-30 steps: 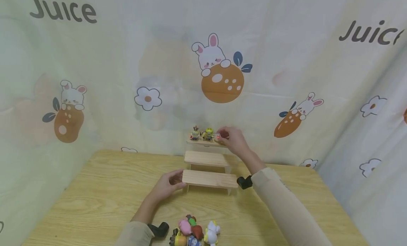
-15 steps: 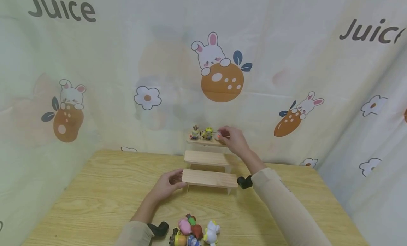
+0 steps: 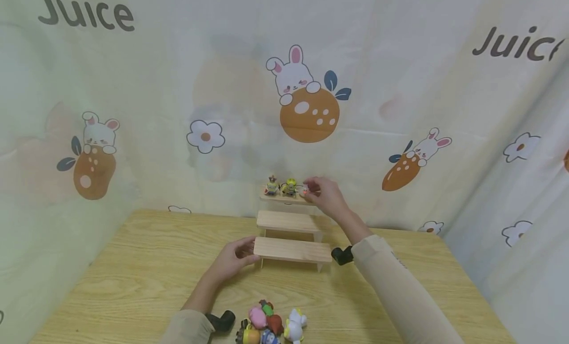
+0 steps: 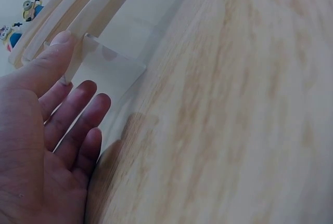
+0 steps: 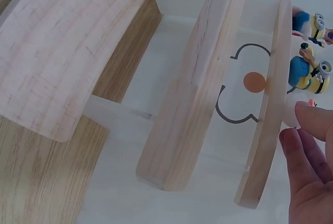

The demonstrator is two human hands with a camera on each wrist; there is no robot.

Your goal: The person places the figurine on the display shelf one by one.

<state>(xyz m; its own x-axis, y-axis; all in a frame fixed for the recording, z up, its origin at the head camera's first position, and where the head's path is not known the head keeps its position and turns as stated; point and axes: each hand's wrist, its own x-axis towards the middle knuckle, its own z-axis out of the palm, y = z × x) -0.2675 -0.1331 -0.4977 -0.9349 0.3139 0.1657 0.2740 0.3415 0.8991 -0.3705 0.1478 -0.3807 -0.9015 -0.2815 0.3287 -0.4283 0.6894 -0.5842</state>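
A three-step display stand (image 3: 292, 249) has pale wooden boards on clear legs. My left hand (image 3: 233, 260) holds the left end of its lowest board, thumb at the edge; in the left wrist view the other fingers curl beside the clear leg (image 4: 106, 68). On the top board (image 5: 268, 109), my right hand (image 3: 326, 194) pinches a small white figurine (image 3: 305, 190) with a bit of red, mostly hidden by the fingers. To its left stand a yellow Minion figurine (image 3: 290, 187) and, at the far left, another Minion figurine (image 3: 272, 186) with a brown top.
A cluster of toy figures (image 3: 262, 324), pink, red, green, orange and blue, lies at the table's near edge. Beside it is a white figurine (image 3: 295, 325) with yellow parts. A printed curtain (image 3: 240, 87) hangs right behind the wooden table (image 3: 155, 265).
Both hands stay nearly in place, the left at the lowest board and the right on the white figurine. The head view has shifted very slightly.
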